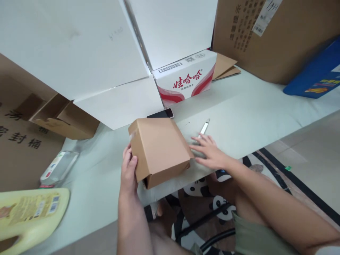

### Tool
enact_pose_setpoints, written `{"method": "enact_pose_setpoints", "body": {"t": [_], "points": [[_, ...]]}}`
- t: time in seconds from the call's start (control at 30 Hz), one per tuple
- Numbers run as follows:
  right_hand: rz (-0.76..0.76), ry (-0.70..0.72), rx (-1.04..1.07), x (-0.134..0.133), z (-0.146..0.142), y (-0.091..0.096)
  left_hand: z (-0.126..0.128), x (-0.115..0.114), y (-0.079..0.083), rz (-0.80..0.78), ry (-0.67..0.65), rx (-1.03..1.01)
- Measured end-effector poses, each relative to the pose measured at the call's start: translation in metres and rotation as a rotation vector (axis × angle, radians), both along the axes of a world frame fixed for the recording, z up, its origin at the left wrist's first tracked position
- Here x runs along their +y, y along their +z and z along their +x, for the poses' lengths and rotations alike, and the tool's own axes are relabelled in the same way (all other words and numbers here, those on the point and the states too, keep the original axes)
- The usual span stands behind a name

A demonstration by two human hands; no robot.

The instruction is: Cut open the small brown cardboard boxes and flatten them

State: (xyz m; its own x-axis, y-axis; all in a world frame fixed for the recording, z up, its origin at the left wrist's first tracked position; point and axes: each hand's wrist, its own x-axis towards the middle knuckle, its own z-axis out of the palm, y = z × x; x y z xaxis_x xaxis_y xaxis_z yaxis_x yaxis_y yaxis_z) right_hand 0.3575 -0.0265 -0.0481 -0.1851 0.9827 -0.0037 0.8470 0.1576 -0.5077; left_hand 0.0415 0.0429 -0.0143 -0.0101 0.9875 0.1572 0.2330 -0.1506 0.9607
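Note:
A small brown cardboard box lies on the pale table cover in front of me, its lid panel facing up and a narrow gap at its near-left corner. My left hand grips its left side, the thumb against the side wall and the other fingers partly hidden behind it. At the box's right edge, my right hand is open with fingers spread; whether a fingertip touches the box I cannot tell. A white-and-silver box cutter lies just beyond those fingers, its near end close to or under them.
Behind the box lies a dark phone, before a white-and-red carton. Large white panels rise behind. On the left are a clear plastic bottle, a yellow bottle and an open carton; a blue container stands right.

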Motion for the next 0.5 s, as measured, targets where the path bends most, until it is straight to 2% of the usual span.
{"method": "enact_pose_setpoints", "body": {"t": [0.03, 0.1, 0.23, 0.33, 0.4, 0.5], "points": [[-0.002, 0.096, 0.074, -0.002, -0.003, -0.001, 0.000, 0.000, 0.001, -0.013, -0.002, -0.012], [0.022, 0.167, 0.233, -0.005, -0.009, -0.001, 0.002, 0.002, 0.001, -0.076, 0.042, -0.072], [0.061, 0.041, 0.606, -0.005, -0.012, 0.000, 0.008, 0.003, -0.001, -0.267, 0.161, -0.189], [0.048, -0.090, 0.784, -0.002, -0.014, -0.001, 0.013, 0.001, 0.000, -0.367, 0.203, -0.262], [0.048, -0.125, 0.836, 0.001, -0.016, -0.003, 0.015, -0.001, 0.001, -0.358, 0.186, -0.301], [0.006, -0.122, 0.898, 0.004, -0.021, -0.005, 0.016, -0.006, 0.003, -0.312, 0.025, -0.359]]}}
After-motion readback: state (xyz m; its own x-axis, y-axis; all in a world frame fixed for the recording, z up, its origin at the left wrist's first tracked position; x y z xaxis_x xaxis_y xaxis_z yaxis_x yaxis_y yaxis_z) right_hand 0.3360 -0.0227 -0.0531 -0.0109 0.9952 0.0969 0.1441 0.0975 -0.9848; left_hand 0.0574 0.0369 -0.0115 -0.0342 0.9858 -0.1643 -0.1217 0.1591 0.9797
